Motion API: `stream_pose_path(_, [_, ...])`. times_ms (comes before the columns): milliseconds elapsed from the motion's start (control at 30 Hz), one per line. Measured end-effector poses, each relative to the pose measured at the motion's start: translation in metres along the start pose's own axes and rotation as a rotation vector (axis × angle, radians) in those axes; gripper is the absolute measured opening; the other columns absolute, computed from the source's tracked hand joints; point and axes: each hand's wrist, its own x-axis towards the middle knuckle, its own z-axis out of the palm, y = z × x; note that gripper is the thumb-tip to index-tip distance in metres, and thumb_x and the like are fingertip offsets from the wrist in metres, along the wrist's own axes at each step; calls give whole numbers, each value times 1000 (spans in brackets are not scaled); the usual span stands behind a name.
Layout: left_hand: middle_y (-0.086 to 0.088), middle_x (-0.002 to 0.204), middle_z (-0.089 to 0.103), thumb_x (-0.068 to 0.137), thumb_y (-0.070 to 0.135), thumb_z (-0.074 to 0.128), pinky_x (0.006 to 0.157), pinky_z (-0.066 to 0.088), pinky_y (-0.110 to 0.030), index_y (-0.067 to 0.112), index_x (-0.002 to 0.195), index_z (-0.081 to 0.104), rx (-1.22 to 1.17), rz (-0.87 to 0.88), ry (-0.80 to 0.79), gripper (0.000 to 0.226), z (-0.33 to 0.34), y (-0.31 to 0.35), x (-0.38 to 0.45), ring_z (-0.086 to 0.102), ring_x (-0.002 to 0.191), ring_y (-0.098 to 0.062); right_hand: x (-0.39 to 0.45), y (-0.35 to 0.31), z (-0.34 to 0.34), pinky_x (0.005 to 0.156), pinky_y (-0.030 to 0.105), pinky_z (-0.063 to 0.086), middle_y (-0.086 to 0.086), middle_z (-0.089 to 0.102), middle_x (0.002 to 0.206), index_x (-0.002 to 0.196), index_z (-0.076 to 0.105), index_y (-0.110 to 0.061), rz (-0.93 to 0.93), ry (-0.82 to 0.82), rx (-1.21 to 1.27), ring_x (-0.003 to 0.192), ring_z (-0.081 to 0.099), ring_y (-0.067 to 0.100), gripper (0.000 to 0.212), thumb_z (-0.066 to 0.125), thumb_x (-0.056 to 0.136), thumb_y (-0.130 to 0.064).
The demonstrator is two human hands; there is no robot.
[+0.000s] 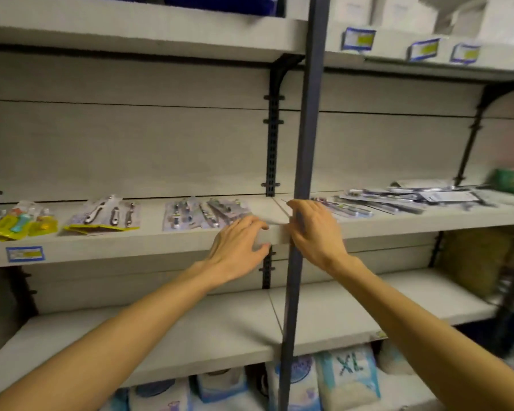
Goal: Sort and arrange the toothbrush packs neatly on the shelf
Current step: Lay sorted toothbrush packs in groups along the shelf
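Left arm: is being stretched forward and up, bare, from the lower left.
Left hand [239, 247]: is being held palm down, fingers relaxed, nothing gripped.
Right arm: is being extended from the lower right.
Right hand [316, 229]: is being held edge-on, fingers loosely bent, nothing gripped.

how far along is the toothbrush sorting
Done: three grouped piles left of the post, yellow packs, white-handled packs, grey packs. In hand: nothing; left hand and right hand rest at the shelf edge. Left: the jumbled heap on the right.
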Motion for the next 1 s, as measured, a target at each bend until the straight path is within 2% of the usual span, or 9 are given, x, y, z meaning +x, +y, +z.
stream_pose_path(67, [5,135,50,96,40,53,96,47,-34,22,135,51,11,71,-23,43,16,35,10,50,122,-15,-13,31,-24,108,39,42,3,58,139,141,50,-20,40,-5,-46,130,49,22,42,55,100,-26])
stream_pose_path(133, [3,141,48,97,43,52,102,45,-36,21,142,46,70,152,-57,50,31,65,25,48,127,-18,-22,61,-42,112,41,36,5,49,148,150,39,-19,102,-44,-142,136,42,24,52,53,101,-33])
stream_pose_path(267, [-3,162,25,100,54,40,117,28,-42,18,158,18,125,196,-112,72,62,118,65,27,147,-23,-35,129,-72,117,45,27,9,33,157,157,20,-14,251,-165,-265,145,26,30,72,44,100,-52])
stream_pose_path(333, [-5,165,18,100,58,34,120,21,-44,17,159,13,137,205,-139,75,81,137,86,20,150,-25,-41,163,-82,117,46,26,10,30,159,157,18,-14,307,-209,-305,146,24,31,75,41,100,-56])
stream_pose_path(567, [-10,162,24,97,64,27,117,26,-49,18,154,27,187,201,-153,73,152,175,185,27,145,-30,-39,283,-99,118,50,26,10,30,158,156,20,-15,365,-267,-405,147,22,32,74,39,99,-59])
stream_pose_path(733, [-9,159,30,97,64,26,115,29,-49,21,146,42,187,194,-156,67,192,197,260,32,142,-30,-9,366,-104,119,47,23,10,31,158,155,23,-16,348,-321,-380,146,23,32,68,45,100,-51])
stream_pose_path(900, [-5,136,50,99,57,37,100,38,-42,19,130,56,170,191,-126,52,214,223,323,49,123,-29,17,438,-110,114,47,30,12,35,155,154,28,-14,379,-294,-342,141,32,32,64,49,100,-44])
stream_pose_path(1000, [-3,137,51,98,53,43,100,38,-40,20,130,57,165,199,-127,48,231,236,348,49,124,-26,24,480,-114,110,45,34,12,39,153,151,32,-14,396,-296,-356,137,37,33,62,52,100,-41])
